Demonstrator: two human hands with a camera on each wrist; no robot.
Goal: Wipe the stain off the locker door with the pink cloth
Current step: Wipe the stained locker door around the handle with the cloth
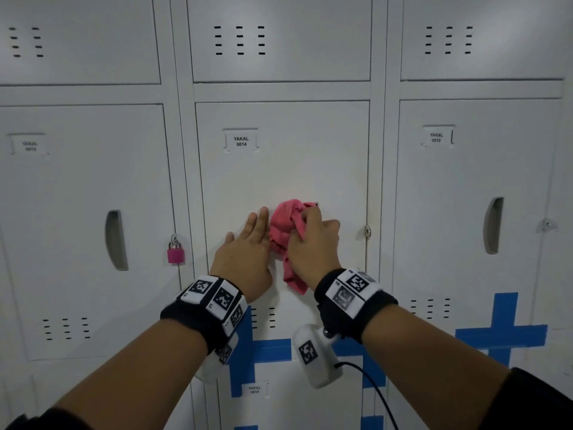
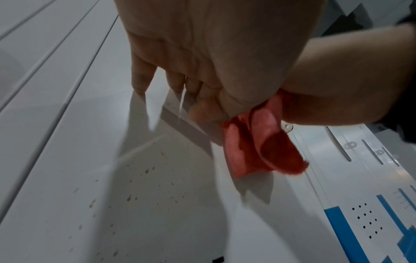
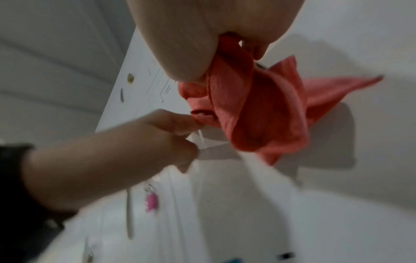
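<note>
Grey locker door [image 1: 279, 169] carries the flat, straight-fingered left hand [image 1: 245, 252]; right hand [image 1: 313, 240] clutches the bunched pink cloth [image 1: 283, 225] against it

The pink cloth [image 1: 286, 234] is all bunched up and pressed against the middle locker door [image 1: 282, 169], the pale grey one labelled YAKAL 0014, with one loose end dangling down. The stain [image 2: 135, 195] is a scatter of small brownish specks lower on that door.
</note>
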